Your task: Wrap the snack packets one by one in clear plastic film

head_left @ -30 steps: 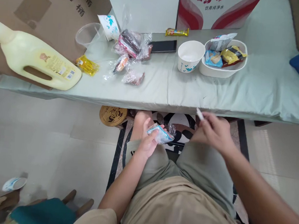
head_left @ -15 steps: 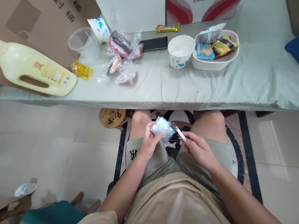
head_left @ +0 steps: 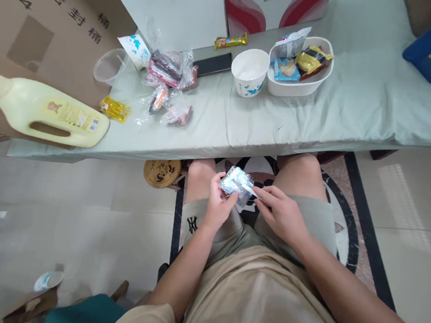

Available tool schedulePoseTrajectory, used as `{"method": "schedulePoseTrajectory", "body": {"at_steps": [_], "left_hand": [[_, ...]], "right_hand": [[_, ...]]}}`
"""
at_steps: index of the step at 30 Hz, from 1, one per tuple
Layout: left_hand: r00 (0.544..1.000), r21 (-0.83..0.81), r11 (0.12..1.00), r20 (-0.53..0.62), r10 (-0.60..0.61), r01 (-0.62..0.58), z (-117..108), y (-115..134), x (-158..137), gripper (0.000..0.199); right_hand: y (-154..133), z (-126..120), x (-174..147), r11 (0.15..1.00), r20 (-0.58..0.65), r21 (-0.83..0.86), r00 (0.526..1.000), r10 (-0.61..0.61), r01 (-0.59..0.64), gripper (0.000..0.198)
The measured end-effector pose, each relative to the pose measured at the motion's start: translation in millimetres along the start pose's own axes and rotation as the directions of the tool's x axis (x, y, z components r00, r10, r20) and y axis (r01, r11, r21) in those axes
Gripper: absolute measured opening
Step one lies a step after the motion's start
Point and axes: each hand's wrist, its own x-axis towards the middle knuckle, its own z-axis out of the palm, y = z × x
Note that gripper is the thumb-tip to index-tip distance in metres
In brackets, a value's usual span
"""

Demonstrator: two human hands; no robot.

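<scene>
The pale green, cloth-covered table (head_left: 356, 106) spans the far half of the scene, with a tall brown cardboard box (head_left: 69, 63) at its far left and a red-and-white printed carton (head_left: 279, 11) at its far middle, both perhaps set back to leave the nearer cloth for small goods. A pale yellow plastic bottle with a cut-through handle (head_left: 20, 104) occupies the left end; whether it stands or lies, I cannot tell. Right of centre, a white oblong tub (head_left: 287, 90) keeps bright snack packets together, just beside a round white paper cup with teal leaves (head_left: 249, 87). Nearer, over the lap, the left hand (head_left: 221, 207) grips a small, shiny blue-and-white packet in clear film (head_left: 233, 178) by its left and near edges, probably to steady it while baring its upper face. The right hand (head_left: 282, 215) pinches a slim, straight white implement (head_left: 248, 189), its far end over the packet's right side; whether it touches, I cannot tell. The packet lies between the knees, on the near side of the table's near edge and apart from it. That edge bounds movement on the far side and the thighs limit lowering, while open air to the right gives the right arm room.
</scene>
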Motion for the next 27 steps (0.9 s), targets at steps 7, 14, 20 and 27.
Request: {"method": "schedulePoseTrajectory", "body": {"at_steps": [7,14,20,27], "left_hand": [[0.993,-0.205,0.978,-0.106,-0.054,0.032,-5,13,16,0.072],[0.985,-0.306,0.951,-0.143,-0.092,0.044,-14,16,21,0.067],[0.984,-0.331,0.938,-0.103,-0.143,0.102,-10,14,13,0.069],[0.986,-0.414,0.903,-0.067,-0.155,0.114,-4,16,7,0.072]], "right_hand": [[18,-4,-7,0.999,0.032,-0.015,0.999,0.044,-0.044,0.033],[57,-27,23,0.998,-0.093,-0.011,0.994,0.055,-0.056,0.036],[72,-79,117,0.958,-0.252,-0.272,0.968,0.023,-0.094,0.032],[36,-44,99,0.967,-0.080,0.221,0.986,0.149,-0.129,0.040]]}}
